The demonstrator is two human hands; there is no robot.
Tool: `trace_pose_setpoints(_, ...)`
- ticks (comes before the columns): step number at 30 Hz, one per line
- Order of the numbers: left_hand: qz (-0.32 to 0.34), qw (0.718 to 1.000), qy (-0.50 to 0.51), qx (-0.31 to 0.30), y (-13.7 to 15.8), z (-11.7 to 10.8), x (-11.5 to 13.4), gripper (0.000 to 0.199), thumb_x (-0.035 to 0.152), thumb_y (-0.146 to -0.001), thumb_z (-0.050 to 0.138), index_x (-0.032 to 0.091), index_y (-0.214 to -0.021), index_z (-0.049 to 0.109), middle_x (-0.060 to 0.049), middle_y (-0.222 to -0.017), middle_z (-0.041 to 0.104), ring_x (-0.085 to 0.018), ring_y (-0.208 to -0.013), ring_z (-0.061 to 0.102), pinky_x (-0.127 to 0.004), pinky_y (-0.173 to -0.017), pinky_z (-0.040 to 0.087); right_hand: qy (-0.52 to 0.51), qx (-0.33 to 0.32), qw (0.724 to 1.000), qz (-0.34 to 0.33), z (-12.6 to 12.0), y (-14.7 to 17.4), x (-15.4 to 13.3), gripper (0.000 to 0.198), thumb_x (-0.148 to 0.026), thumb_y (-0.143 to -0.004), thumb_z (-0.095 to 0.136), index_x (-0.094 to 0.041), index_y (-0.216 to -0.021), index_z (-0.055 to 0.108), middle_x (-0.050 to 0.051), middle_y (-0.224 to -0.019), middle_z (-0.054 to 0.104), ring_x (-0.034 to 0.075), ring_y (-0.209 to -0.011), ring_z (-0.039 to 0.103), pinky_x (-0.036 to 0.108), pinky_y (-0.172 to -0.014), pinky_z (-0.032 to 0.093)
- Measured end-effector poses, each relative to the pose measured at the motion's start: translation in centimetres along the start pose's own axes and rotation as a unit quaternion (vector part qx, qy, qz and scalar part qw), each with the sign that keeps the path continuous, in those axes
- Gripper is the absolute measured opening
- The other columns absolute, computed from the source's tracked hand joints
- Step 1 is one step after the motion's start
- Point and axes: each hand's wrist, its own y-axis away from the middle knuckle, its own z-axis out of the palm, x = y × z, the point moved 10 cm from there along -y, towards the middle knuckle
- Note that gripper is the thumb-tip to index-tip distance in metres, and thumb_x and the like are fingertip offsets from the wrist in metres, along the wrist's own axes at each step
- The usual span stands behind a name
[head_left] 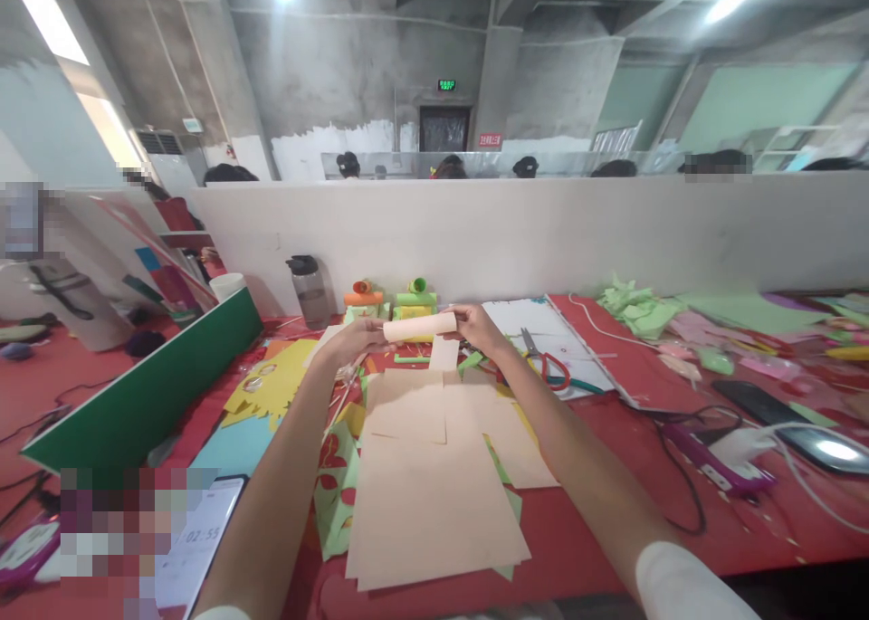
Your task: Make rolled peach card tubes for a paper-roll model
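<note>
A rolled tube of pale peach paper is held level above the table, one end in each hand. My left hand pinches its left end, and my right hand grips the right end. Below it lie sheets of the same peach paper, with a smaller piece on top. Behind the tube stand an orange paper roll model and a green and yellow one. Scissors with red handles rest to the right of my right hand.
A green board stands upright at left, near yellow paper cutouts and a phone. A water bottle is by the white partition. Paper scraps, a power strip and cables lie at right.
</note>
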Motion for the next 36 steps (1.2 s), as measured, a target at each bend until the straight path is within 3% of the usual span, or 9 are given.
trace_pose_setpoints(9, -0.049, 0.998, -0.022, -0.024, 0.6, 0.3, -1.3, 0.026, 0.013, -0.064, 0.081, 0.012, -0.088, 0.073, -0.004, -0.070, 0.073, -0.012, -0.066, 0.067, -0.019, -0.067, 0.054, 0.040, -0.037, 0.998, 0.014, 1.2, 0.8, -1.8, 0.017, -0.027, -0.076, 0.072, -0.014, -0.087, 0.075, 0.006, -0.074, 0.074, 0.017, -0.062, 0.071, 0.023, -0.056, 0.061)
trace_pose_setpoints(20, -0.018, 0.999, -0.037, -0.029, 0.3, 0.0, -1.4, 0.025, 0.013, -0.063, 0.074, 0.011, -0.088, 0.074, -0.004, -0.073, 0.072, -0.009, -0.062, 0.063, -0.019, -0.068, 0.052, 0.081, -0.071, 0.994, 0.033, 1.6, 1.4, -2.6, 0.018, -0.024, -0.078, 0.068, -0.013, -0.091, 0.074, 0.007, -0.078, 0.075, 0.019, -0.071, 0.074, 0.020, -0.056, 0.059)
trace_pose_setpoints(32, 0.038, 0.994, -0.094, -0.027, 0.5, 1.2, 0.9, 0.020, 0.023, -0.067, 0.078, 0.014, -0.084, 0.074, -0.003, -0.076, 0.073, -0.012, -0.066, 0.066, -0.021, -0.070, 0.051, 0.035, -0.040, 0.997, 0.060, 0.0, 1.4, -2.2, 0.013, -0.018, -0.075, 0.069, -0.016, -0.086, 0.075, 0.007, -0.074, 0.075, 0.018, -0.067, 0.072, 0.019, -0.053, 0.057)
trace_pose_setpoints(36, 0.083, 0.996, -0.044, 0.011, 0.7, 1.2, 2.8, 0.029, 0.033, -0.073, 0.077, 0.014, -0.094, 0.071, -0.004, -0.078, 0.073, -0.013, -0.069, 0.067, -0.024, -0.074, 0.053, -0.003, -0.037, 0.997, 0.066, -0.7, 1.2, -1.1, 0.018, -0.022, -0.074, 0.071, -0.015, -0.090, 0.073, 0.008, -0.076, 0.075, 0.015, -0.065, 0.070, 0.017, -0.054, 0.054)
